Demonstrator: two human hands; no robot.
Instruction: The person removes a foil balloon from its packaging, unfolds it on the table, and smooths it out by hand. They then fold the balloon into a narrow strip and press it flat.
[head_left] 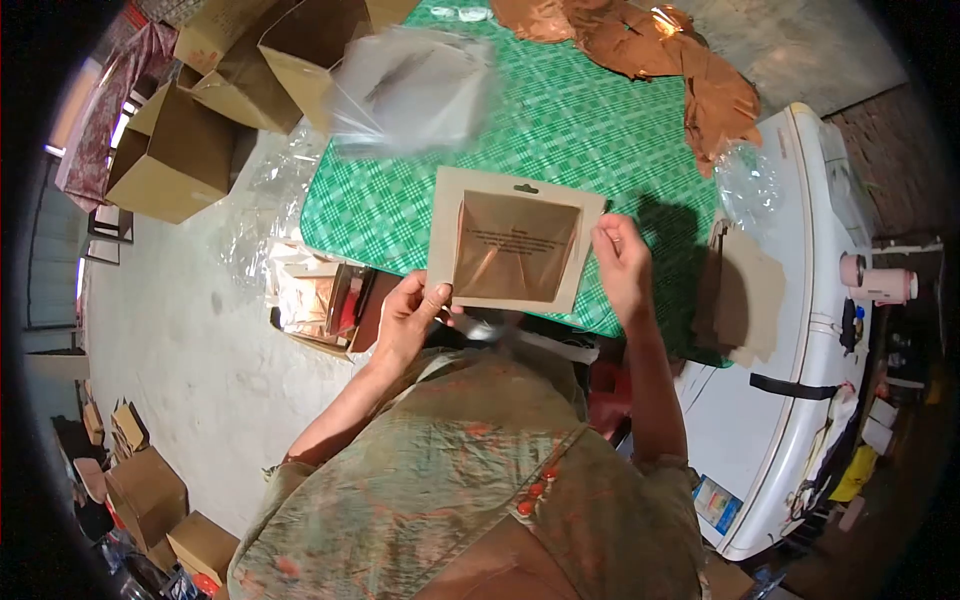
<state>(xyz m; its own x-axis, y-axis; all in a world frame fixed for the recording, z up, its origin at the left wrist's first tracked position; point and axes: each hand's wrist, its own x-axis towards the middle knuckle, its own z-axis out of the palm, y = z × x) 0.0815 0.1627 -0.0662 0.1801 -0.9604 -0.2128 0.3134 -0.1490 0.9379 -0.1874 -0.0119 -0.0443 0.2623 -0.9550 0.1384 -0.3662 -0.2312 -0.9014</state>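
Note:
A flat tan cardboard packaging sleeve (445, 215) with a hang slot at its top and a large window showing brown material and dark print is held up over the table's near edge. My left hand (408, 318) grips its lower left corner, thumb on the front. At the right edge, my right hand (622, 265) has its fingers closed in a pinch against the sleeve; the exact contact is partly hidden. Just below the sleeve, near my left fingers, is a blurred shiny thing (484, 331) that I cannot make out.
A green checked tablecloth (560, 130) covers the table. On it are a stack of clear plastic bags (410, 92) and crumpled brown material (640, 50). Brown flat pieces (745, 295) lie at right, beside a white appliance (775, 400). Open cartons (175, 160) stand at left.

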